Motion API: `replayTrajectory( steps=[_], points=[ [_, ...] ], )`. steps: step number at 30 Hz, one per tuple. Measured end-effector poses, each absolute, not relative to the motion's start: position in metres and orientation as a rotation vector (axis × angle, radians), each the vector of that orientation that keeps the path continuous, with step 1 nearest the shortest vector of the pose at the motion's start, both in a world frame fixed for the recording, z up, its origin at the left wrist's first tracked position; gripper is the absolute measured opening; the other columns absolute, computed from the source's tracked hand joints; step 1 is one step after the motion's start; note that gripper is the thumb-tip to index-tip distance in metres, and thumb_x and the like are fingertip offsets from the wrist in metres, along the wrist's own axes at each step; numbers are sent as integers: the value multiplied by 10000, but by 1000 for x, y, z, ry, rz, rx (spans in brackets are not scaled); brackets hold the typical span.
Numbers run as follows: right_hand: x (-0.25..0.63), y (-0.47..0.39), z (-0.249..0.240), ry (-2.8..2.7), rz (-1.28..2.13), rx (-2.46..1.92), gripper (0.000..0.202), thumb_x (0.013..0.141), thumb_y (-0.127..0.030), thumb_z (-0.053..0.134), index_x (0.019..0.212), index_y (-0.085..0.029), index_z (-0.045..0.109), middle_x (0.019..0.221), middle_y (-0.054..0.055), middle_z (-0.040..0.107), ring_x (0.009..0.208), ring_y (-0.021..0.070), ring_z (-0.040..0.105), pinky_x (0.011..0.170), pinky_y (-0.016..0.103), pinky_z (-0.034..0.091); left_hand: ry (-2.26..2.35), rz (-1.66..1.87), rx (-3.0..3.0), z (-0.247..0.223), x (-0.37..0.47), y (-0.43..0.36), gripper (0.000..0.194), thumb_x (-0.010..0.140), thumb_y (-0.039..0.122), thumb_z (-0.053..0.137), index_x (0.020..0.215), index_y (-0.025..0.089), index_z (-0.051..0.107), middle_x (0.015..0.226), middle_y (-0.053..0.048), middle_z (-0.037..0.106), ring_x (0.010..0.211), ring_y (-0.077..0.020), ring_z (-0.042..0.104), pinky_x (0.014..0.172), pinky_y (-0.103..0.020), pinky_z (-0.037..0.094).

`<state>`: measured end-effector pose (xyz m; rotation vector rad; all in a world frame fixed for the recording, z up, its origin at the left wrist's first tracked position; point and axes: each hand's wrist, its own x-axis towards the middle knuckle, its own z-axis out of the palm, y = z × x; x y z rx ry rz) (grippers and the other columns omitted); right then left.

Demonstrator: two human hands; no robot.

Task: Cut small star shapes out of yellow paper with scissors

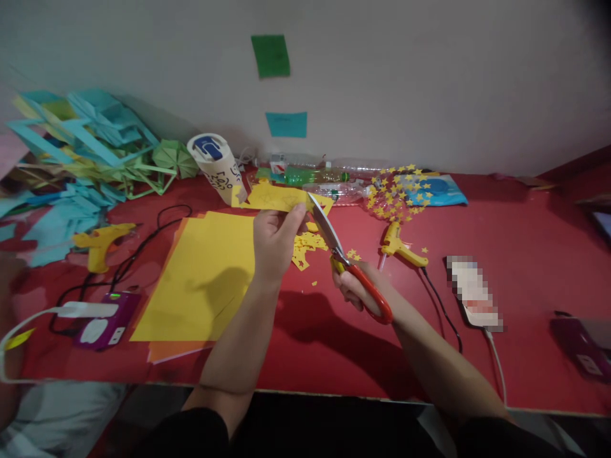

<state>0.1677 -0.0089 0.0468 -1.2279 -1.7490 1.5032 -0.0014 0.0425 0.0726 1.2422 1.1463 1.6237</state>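
Note:
My left hand [277,240] pinches a yellow paper strip [270,198] with star outlines drawn on it, raised above the table. In my right hand [356,287] are scissors [340,254] with red handles, their blades pointing up and left to the strip's right end. Beneath the strip lie yellow paper scraps [305,247] and small cut stars [354,254]. A stack of yellow sheets [203,273], with orange paper under it, lies left of my left hand.
Glue guns [99,245] [401,247] lie on both sides of the red table [334,356]. A white cup [218,166], plastic bottles [312,175] and a star-covered ball [398,193] stand behind. A phone [473,292], purple power box [105,321] and folded blue paper [102,127] flank them.

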Motion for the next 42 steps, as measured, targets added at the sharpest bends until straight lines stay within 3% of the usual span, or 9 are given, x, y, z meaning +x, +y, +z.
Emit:
replayTrajectory(
  steps=[12,32,42],
  points=[
    [165,-13,44,-1619,1563,-1270,527,800,-718,438,615,-227,384,454,-77,390,337,56,346,357,214,314,1091,1644,1291,68,-1,44,270,800,329,618,588,161,612,503,20,576,472,-52,517,467,-181,424],
    [162,-13,57,-1647,1530,-1388,365,819,-502,469,605,-240,332,426,-79,387,301,59,366,317,197,276,1024,1647,1213,68,-1,45,229,792,307,634,614,165,613,490,31,569,463,-54,518,458,-190,424],
    [166,-12,59,-1589,1555,-1410,427,748,-621,504,626,-235,366,457,-88,358,331,52,327,313,190,276,995,1605,1146,69,-5,46,159,772,283,656,669,164,632,520,38,584,445,-42,510,442,-177,409]
  ],
)
